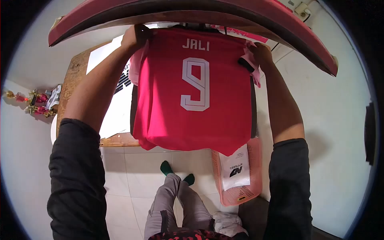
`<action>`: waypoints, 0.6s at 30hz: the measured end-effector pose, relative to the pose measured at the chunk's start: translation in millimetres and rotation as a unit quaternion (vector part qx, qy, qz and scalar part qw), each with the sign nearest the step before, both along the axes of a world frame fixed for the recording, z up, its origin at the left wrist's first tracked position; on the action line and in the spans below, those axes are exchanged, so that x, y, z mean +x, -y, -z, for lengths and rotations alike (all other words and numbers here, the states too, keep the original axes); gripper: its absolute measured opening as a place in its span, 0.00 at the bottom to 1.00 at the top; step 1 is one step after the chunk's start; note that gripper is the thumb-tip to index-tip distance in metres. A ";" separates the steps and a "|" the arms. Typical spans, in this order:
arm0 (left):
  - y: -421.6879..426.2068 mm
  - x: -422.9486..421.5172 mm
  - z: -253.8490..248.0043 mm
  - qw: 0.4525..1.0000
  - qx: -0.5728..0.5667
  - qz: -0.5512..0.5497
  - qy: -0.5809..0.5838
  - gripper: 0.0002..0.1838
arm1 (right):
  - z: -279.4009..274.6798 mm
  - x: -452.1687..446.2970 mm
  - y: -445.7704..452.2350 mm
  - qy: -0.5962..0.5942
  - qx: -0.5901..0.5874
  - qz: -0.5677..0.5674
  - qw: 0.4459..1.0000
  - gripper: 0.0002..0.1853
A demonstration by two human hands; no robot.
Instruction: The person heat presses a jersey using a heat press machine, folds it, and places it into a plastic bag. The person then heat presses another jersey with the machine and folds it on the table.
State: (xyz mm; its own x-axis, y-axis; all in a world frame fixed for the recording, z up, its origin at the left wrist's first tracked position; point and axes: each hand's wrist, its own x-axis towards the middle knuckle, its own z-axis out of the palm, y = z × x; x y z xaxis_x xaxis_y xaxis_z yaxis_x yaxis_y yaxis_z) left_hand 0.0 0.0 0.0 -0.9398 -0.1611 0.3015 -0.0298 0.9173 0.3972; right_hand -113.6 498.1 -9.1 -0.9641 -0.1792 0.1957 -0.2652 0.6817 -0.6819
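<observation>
A red jersey (164, 92) with "JALI" and a large white 9 hangs spread before me, over a dark flat surface whose edges show at both sides. My left hand (136, 37) is closed on the shirt's upper left shoulder, beside a pink sleeve. At the upper right, my right hand (261, 54) grips the other shoulder, where a pink sleeve with a black cuff is bunched. The fingertips of both hands are partly hidden. The jersey's lower hem hangs loose.
A curved red and black machine part (192, 15) arches overhead. White sheets (114, 116) lie on the wooden table (78, 66) at left. Below right, a pink basket (258, 172) holds a white package (236, 166). Trophies (38, 104) stand far left; white cloth (230, 224) lies below.
</observation>
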 end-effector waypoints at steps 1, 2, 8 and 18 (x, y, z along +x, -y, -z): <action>2.5 -5.9 -4.9 1.000 0.004 0.015 -0.006 0.29 | -5.8 -6.5 -5.3 0.042 -0.056 0.004 0.998 0.10; 3.9 -11.7 -8.3 0.999 0.008 0.030 -0.009 0.30 | -9.2 -12.0 -10.0 0.085 -0.112 0.008 0.990 0.09; 30.8 -7.8 8.9 0.918 0.308 0.123 0.215 0.22 | -20.7 29.2 0.1 0.186 -0.146 0.063 0.969 0.08; 37.8 -1.6 31.9 0.969 0.244 0.014 0.031 0.31 | 49.7 -21.5 -24.0 -0.161 0.101 -0.081 0.978 0.20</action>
State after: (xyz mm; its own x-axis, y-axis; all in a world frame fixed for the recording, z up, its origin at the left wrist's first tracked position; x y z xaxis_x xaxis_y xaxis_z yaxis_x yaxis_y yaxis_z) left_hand -1.6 -37.8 -31.9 -0.9594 -0.2452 0.1391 -0.0451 0.6206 0.7828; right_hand -135.1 522.1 -58.8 -0.8143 -0.3902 0.4297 -0.5592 0.7256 -0.4009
